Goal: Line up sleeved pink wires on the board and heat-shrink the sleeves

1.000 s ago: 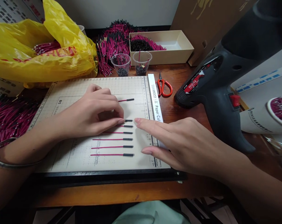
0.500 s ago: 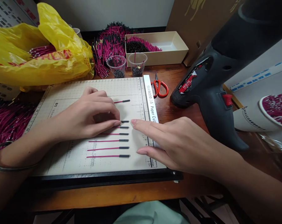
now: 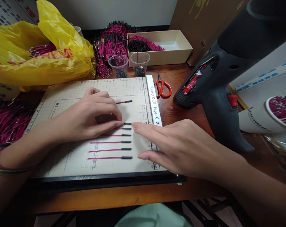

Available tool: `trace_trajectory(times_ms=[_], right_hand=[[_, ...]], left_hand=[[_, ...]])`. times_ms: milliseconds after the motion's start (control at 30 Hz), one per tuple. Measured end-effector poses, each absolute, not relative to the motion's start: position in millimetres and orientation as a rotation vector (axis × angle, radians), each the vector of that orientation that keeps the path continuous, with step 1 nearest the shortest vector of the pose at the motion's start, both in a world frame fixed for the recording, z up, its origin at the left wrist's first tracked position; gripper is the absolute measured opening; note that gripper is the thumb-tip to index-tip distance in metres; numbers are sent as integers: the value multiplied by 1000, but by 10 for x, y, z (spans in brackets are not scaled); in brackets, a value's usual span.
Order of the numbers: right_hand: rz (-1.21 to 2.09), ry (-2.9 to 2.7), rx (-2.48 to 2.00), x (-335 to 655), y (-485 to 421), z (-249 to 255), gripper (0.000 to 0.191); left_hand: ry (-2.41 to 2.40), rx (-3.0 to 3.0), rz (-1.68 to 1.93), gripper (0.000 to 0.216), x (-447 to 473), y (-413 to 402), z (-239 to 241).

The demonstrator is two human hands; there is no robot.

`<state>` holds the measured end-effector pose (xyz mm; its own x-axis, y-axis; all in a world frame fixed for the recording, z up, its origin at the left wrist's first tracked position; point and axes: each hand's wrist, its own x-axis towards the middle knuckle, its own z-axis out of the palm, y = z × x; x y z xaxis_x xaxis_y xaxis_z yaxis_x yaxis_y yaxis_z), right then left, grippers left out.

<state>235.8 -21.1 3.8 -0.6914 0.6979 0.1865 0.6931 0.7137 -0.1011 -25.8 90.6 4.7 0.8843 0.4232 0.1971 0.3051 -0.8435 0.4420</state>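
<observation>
My left hand is closed, thumb and fingertips pinching a short magenta wire with a black sleeve on its right end. Most of that wire is hidden under the hand. My right hand is open; its index fingertip is at the sleeve's right end, thumb held apart below. Several similar wires lie in a row nearer me on the paper cutter's board, black sleeves lined up at right. One more sleeved wire lies farther up, partly behind my left hand.
A heat gun stands at right, beside a paper cup of wires. Red-handled scissors, two plastic cups, a cardboard box and a yellow bag sit behind. Loose wires are heaped at left.
The hands have barely moved. The pinched wire's sleeve sits very slightly nearer the row below it, and the whole view has shifted a little.
</observation>
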Motion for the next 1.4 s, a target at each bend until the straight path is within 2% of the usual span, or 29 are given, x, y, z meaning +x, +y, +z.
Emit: trace_trajectory(times_ms=[200,600,833,1167,1400], right_hand=[[65,-2718,-1117,2341,-208,41,57],[75,-2648,-1108,2415,-183,57,51],[48,-2675,-1123,2392,-189,57,51],[46,-2617,-1127,2367,-209,17,50],[59,-2592,-1150,2371,-187,1,50]], left_hand=[[575,2633,369,18,-242,902,66],[514,2631,415,11,-253,906,67],[550,2661,443,16,-267,916,29],[1066,2753,576,29,-111,973,0],[889,2758,444,28,-184,990,12]])
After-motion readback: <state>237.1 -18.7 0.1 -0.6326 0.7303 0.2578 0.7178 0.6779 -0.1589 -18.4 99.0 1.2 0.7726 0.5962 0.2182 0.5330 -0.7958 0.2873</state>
